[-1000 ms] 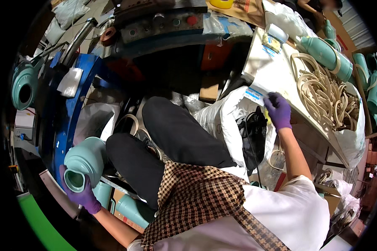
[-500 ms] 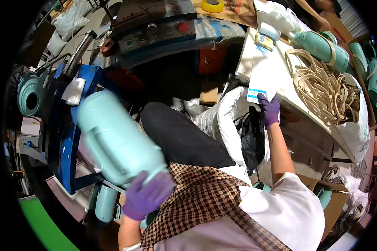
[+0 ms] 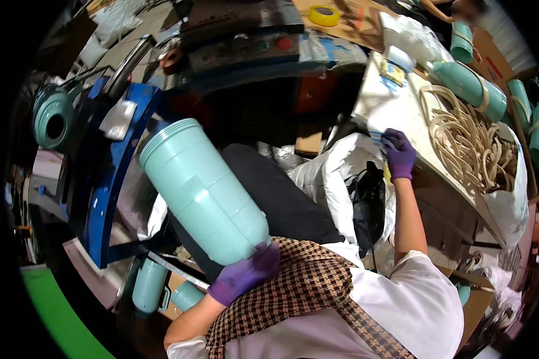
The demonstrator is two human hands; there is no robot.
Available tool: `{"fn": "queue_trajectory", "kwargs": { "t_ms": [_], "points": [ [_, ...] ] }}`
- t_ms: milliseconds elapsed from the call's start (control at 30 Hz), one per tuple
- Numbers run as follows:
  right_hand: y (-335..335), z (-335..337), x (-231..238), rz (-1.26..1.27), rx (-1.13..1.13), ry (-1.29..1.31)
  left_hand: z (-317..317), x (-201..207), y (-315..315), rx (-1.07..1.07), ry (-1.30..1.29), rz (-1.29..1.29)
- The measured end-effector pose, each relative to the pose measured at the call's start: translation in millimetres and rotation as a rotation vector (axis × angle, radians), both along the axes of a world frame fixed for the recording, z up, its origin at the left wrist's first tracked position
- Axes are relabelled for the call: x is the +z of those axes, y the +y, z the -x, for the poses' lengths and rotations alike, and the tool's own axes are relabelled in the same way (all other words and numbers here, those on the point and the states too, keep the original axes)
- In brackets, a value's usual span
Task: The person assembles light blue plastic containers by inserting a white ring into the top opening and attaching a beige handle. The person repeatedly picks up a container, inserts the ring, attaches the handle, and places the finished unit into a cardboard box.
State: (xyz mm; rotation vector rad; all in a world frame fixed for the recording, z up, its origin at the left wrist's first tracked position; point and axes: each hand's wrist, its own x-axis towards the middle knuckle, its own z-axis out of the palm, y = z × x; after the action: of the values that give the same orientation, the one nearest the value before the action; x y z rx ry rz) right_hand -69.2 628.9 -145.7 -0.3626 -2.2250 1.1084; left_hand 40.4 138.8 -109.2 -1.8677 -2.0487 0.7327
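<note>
Teal jug lifted higher, beige rings beside

This is a small factory workshop, crowded and cluttered. A machine control panel with round red and green buttons sits at the upper centre of the frame, and a blue-painted metal frame runs down the left side. The same pale teal plastic jugs turn up everywhere: stacked at the upper right, standing near the floor at the lower left, one large one in the middle. A bench at the right carries a heap of beige rubber rings, with a roll of yellow tape on cardboard above it. White plastic sacks slump beneath the bench edge. The worker wears purple gloves.
</note>
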Motion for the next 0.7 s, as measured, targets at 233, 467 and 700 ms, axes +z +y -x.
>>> {"fn": "queue_trajectory", "kwargs": {
  "t_ms": [233,467,700],
  "points": [
    [-91,-40,61,-0.466,-0.085,0.176,-21,-6,20,0.109,0.223,0.093],
    [-291,57,142,0.620,1.042,-0.258,-8,-8,12,0.065,0.306,-0.231],
    [-362,73,130,0.709,0.926,-0.521,-24,-75,21,0.157,0.232,-0.229]
  ]
}}
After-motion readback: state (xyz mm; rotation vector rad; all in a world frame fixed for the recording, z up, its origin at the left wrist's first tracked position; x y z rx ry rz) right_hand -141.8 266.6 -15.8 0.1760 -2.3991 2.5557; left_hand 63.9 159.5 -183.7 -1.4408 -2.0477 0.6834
